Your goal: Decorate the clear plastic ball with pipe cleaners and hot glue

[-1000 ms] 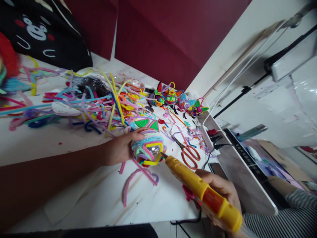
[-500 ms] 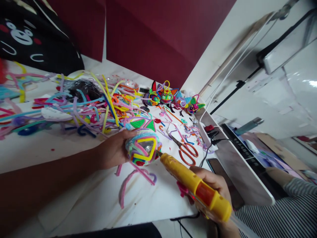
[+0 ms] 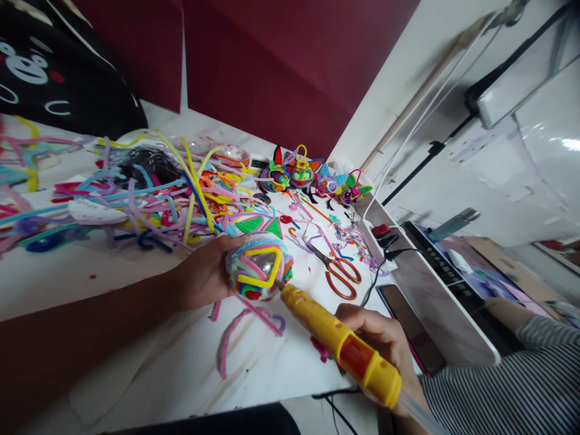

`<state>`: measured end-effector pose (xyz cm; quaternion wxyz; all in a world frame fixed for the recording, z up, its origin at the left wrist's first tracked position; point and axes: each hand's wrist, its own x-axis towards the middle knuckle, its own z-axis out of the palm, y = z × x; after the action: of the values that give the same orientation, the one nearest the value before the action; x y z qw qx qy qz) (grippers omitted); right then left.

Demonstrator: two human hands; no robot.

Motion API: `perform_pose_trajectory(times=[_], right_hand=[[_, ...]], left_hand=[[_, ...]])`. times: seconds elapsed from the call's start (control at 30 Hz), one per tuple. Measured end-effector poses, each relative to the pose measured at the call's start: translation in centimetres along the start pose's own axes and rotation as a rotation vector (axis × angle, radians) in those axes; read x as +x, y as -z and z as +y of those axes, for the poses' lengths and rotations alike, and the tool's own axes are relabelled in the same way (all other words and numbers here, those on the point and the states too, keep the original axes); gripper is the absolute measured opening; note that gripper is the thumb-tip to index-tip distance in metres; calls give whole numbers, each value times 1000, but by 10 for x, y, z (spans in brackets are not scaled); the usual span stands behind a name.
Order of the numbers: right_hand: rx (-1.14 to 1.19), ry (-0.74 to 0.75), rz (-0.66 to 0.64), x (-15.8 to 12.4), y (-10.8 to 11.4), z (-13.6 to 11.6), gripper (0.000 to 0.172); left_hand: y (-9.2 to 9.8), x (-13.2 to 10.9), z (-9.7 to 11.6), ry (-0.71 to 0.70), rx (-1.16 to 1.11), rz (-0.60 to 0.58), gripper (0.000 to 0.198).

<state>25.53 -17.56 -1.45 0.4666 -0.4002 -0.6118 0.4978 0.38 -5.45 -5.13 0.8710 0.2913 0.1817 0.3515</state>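
Note:
My left hand [image 3: 206,272] is closed around the left side of a clear ball [image 3: 267,261] covered in coloured pipe cleaners, with a yellow frame shape on its front. Wrapped around a yellow hot glue gun [image 3: 317,317], my right hand [image 3: 380,338] points the nozzle at the ball's lower right side. The tip is at or very near the surface; I cannot tell whether it touches. Two green triangular ears [image 3: 260,226] with pink edges lie just behind the ball. Loose pink pipe cleaners [image 3: 226,344] rest on the table in front of it.
Orange-handled scissors [image 3: 343,275] lie right of the ball, near a phone [image 3: 410,326]. A tangle of pipe cleaners [image 3: 136,205] covers the left. Several finished ball figures [image 3: 302,174] stand at the back. Black cables [image 3: 385,263] run along the table's raised edge [image 3: 453,314]. A person's striped sleeve [image 3: 548,332] shows at right.
The glue gun and my right hand have shifted left and slightly down, the nozzle moving along the ball's lower right side. The ball has turned a little in my left hand.

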Motion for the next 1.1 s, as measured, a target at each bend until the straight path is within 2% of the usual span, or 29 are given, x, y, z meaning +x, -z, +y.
perform_pose_trajectory(times=[0.13, 0.33, 0.43, 0.57, 0.73, 0.9, 1.0, 1.1], right_hand=[[-23, 16, -13, 0, -1, -1, 17], [-38, 48, 15, 1, 1, 1, 24], [-47, 32, 16, 1, 2, 1, 21], [-38, 21, -14, 2, 0, -1, 18], [33, 13, -28, 3, -2, 0, 19], [17, 8, -37, 2, -1, 0, 18], [52, 2, -61, 1, -1, 0, 18], [64, 43, -75, -2, 0, 4, 22]], left_hand=[[1, -1, 0, -3, 2, -6, 49], [-1, 0, 1, -2, 14, 45, 46], [1, 0, 1, -4, 15, 11, 43], [5, 0, -1, 18, 22, -50, 51], [4, -1, -1, -3, 36, 117, 50], [3, -1, 0, 14, -4, 41, 39], [6, 0, -1, -14, -42, 40, 34], [10, 2, -2, -9, -45, 19, 42]])
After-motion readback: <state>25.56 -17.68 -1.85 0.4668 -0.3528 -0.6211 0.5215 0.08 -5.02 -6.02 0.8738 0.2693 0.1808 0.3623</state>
